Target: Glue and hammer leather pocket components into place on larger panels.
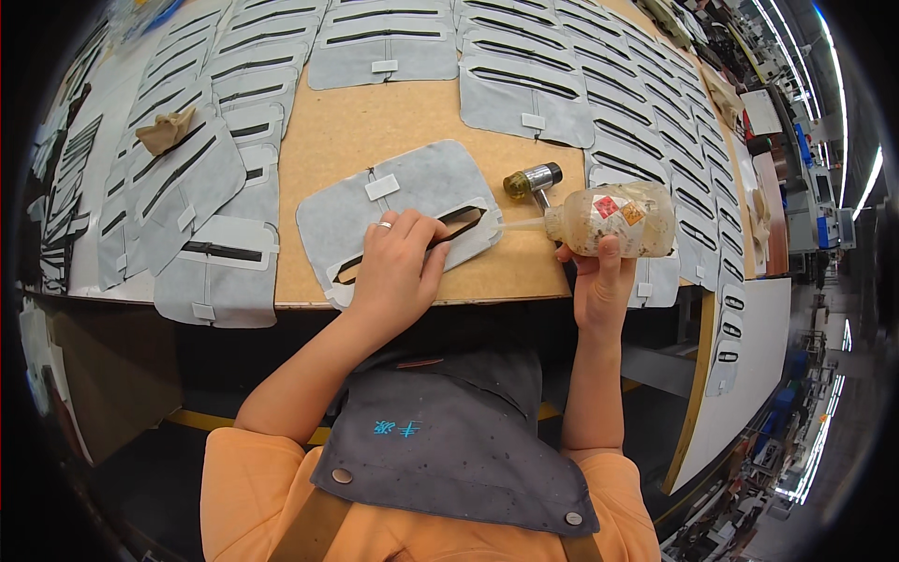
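Note:
A grey panel with rounded corners [323, 220] lies at a slant on the table before me. It has a black-edged long slot and a small white tag. My left hand [398, 258], a ring on one finger, rests on the panel with bent fingers and the thumb gripping at the slot's edge. In my right hand [599, 281] is a translucent squeeze bottle [641, 220], stained brown and tipped on its side. Its thin nozzle [520, 225] points left, close to the slot's right end. Whether the tip touches the panel, I cannot tell.
Just beyond the bottle lies a small hammer [538, 178] with a metal head and a yellowish end. Overlapping rows of grey panels [384, 61] cover the far, left and right table areas. A crumpled tan cloth [166, 131] sits on the left panels. The wooden tabletop [393, 122] ends near my waist.

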The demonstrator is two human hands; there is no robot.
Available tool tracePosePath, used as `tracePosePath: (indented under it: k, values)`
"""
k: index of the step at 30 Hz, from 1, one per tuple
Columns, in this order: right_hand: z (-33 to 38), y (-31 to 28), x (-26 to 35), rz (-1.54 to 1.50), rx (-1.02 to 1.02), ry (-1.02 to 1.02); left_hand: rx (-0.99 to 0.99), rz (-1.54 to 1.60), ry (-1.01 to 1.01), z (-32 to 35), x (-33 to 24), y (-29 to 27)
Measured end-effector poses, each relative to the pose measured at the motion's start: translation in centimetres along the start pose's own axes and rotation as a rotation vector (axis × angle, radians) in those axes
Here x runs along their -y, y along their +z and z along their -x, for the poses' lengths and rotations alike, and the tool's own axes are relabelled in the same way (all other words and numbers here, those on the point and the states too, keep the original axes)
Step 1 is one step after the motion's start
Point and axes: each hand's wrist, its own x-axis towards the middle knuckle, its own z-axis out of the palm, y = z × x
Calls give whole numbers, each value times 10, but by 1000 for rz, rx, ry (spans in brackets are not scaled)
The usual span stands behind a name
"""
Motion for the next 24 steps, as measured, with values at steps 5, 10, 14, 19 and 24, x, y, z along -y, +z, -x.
tracePosePath:
  k: [5, 10, 14, 19, 24]
  values:
    - [-1, 11, -4, 133, 19, -89, -9, -7, 3, 0, -1, 1]
    - [-1, 16, -7, 164, 25, -126, -17, -1, 4, 0, -1, 1]
    - [0, 13, -13, 233, 26, -187, -18, 1, 9, 0, -2, 1]
    - [8, 3, -18, 164, 69, -157, -26, 2, 14, -1, -2, 1]
    - [14, 6, -19, 241, 126, -298, -23, 7, 8, 0, -1, 0]
